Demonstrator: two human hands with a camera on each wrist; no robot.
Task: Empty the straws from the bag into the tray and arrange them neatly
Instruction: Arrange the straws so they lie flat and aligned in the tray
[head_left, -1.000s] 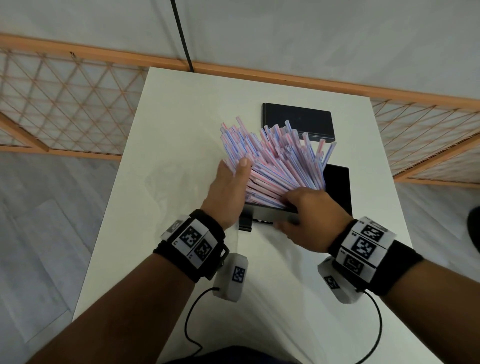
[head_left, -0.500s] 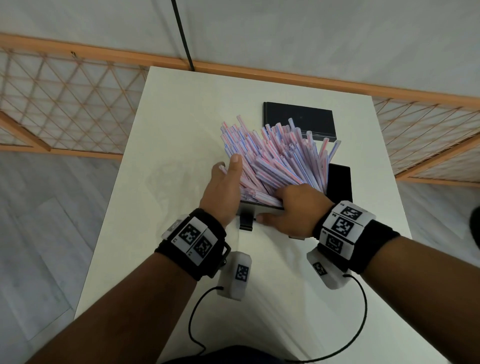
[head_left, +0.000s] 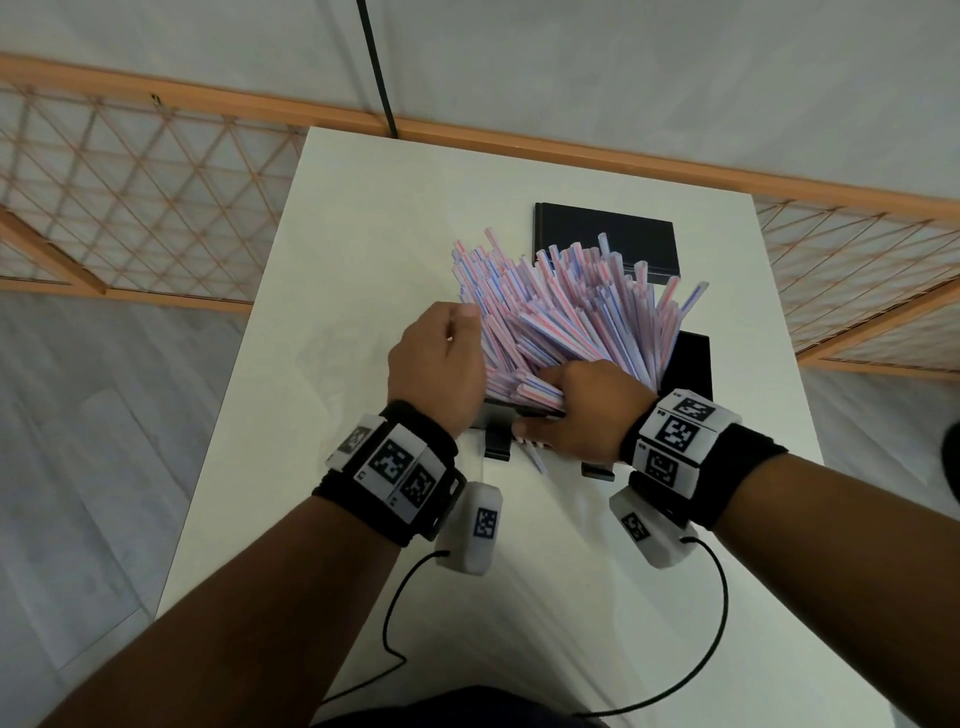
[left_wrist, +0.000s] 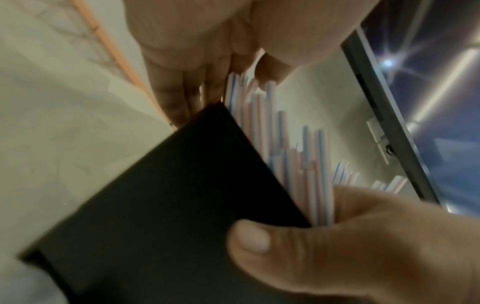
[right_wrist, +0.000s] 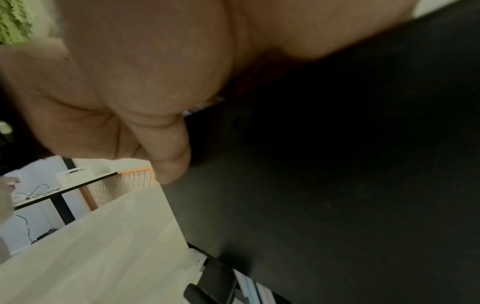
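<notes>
Resting against the left flank of the straws (head_left: 561, 306), the left hand (head_left: 439, 364) has its fingers lightly curled along the fanned pile, the thumb lying on top near the far side; from the left wrist view the fingers (left_wrist: 168, 96) lie beside the straw ends behind the black tray (left_wrist: 161, 205), and whether they pinch any straws I cannot tell; the pink-and-blue striped straws spread upward and outward from the tray, whose near edge (head_left: 498, 415) shows between the two wrists on the white table (head_left: 363, 249); one stray straw (head_left: 534, 456) lies on the table just in front of the tray; beyond the pile a flat black lid (head_left: 608, 236) lies near the far edge; to the right, the right hand (head_left: 582, 410) is curled over the near ends of the straws at the tray's front rim, thumb (left_wrist: 249, 238) pressed against the tray wall, fingers wrapped round the bundle.
</notes>
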